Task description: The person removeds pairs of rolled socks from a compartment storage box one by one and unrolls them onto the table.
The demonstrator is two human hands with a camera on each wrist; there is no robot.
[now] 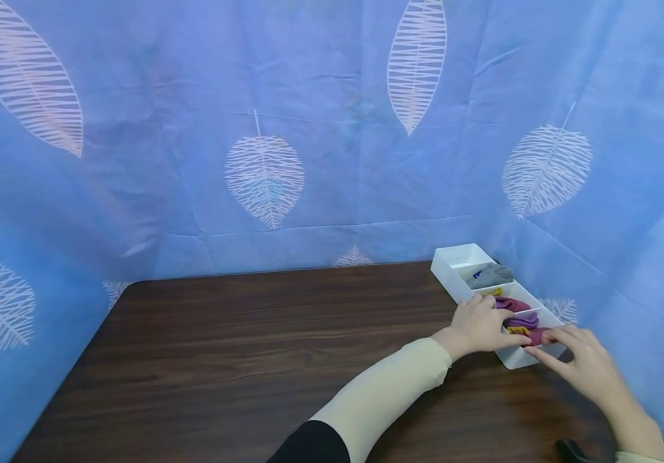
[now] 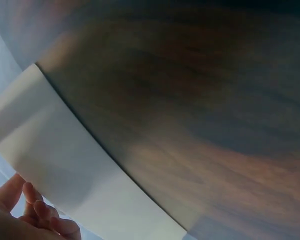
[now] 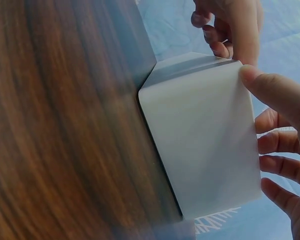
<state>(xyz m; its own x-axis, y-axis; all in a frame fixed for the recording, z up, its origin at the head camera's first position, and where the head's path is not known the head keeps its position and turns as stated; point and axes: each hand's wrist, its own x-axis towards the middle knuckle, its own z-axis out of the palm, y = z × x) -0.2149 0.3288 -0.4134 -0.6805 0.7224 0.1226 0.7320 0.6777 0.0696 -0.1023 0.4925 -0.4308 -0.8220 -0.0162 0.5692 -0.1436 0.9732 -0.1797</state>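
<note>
Fingers of left hand (image 1: 478, 326) curled over long side of white organizer tray (image 1: 460, 279), gripping rim. Right hand (image 1: 580, 365) w/ thumb on near end wall, fingers wrapped round far side. Tray at far-right of wooden table (image 1: 251, 360), holding rolled socks (image 1: 519, 319), next to blue leaf-print curtain (image 1: 308, 128).

From the head camera we look forward and down across the worktop (image 1: 251, 347) toward the white organizer tray (image 1: 453, 260) at far right. Our two wrist cameras sit very close, low against that tray's outer walls (image 2: 55, 155) (image 3: 200, 145), sharing tray and worktop with the head view.
</note>
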